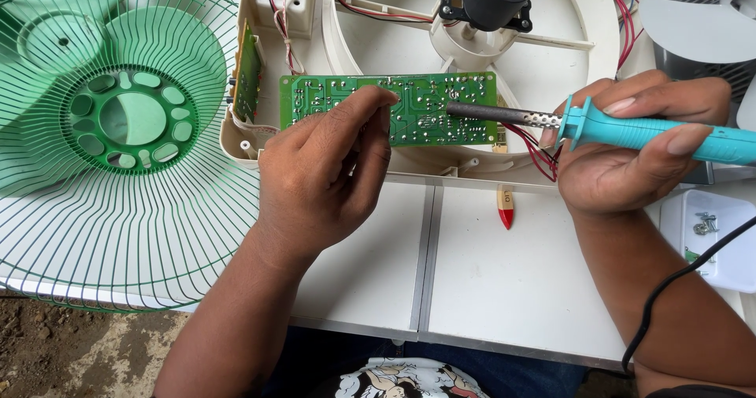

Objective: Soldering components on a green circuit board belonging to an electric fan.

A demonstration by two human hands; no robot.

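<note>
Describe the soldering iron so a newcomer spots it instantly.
Start at the white fan housing at top centre, then the green circuit board lying across it. The soldering iron is in the right hand, tip on the board: the only teal-handled tool.

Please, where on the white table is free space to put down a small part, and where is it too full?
Bare patches: the white table between the left hand and right hand, below the red-tipped tool. Crowded: the green fan grille at left, the circuit board and fan housing above, the screw tray at right.
</note>
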